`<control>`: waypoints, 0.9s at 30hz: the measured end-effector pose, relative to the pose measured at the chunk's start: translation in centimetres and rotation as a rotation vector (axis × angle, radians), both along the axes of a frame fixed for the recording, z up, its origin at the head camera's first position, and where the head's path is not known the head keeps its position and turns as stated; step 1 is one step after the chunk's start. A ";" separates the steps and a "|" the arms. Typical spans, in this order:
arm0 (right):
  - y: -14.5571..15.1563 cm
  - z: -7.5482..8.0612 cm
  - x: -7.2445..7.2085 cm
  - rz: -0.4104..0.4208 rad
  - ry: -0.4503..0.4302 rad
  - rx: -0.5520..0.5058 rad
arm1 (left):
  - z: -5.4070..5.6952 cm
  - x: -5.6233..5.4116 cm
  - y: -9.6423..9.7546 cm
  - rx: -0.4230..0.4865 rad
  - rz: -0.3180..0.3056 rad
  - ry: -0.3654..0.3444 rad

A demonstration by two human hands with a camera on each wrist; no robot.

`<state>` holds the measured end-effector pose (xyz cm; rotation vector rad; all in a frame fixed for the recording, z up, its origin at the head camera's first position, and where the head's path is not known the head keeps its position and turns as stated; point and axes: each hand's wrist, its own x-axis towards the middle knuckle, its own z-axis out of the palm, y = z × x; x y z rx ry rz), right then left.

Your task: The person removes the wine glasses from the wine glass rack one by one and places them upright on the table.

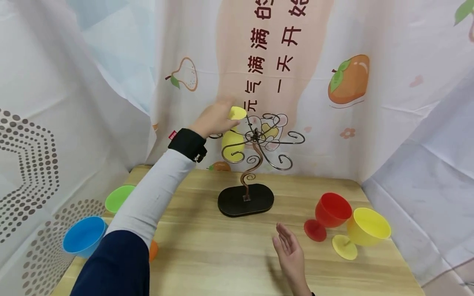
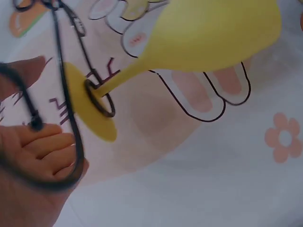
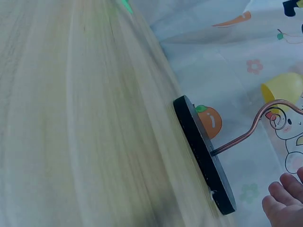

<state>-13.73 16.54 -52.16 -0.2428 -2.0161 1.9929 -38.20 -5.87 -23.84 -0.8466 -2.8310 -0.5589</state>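
A yellow plastic goblet hangs upside down from a curled hook of a metal glass rack. Its round foot lies above the hook, and its stem passes through the loop in the left wrist view. My left hand is right at that foot, thumb and fingers apart, the fingers loosely bent beside it. Low over the table, in front of the rack, my right hand holds nothing, its fingers nearly straight. The rack's black oval base stands on the table.
On the right stand a red goblet and another yellow goblet. To the left are a green goblet, a blue one and an orange piece mostly behind my left arm. A printed curtain closes off the table's back.
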 end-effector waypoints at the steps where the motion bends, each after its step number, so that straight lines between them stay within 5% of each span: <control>1: -0.1 -0.2 0.1 -0.005 -0.006 -0.002 | 0.0 -0.4 0.2 -0.031 -0.005 -0.012; 11: 0.6 -1.0 0.0 -0.027 0.006 0.000 | -0.5 -2.0 0.8 -0.278 -0.037 -0.034; 20: 1.0 -1.3 -0.1 -0.012 0.011 0.020 | -0.4 -2.1 1.6 -0.343 -0.032 0.005; 27: 1.4 -1.6 0.0 -0.026 0.043 0.040 | 0.0 -2.4 1.8 -0.342 0.049 0.017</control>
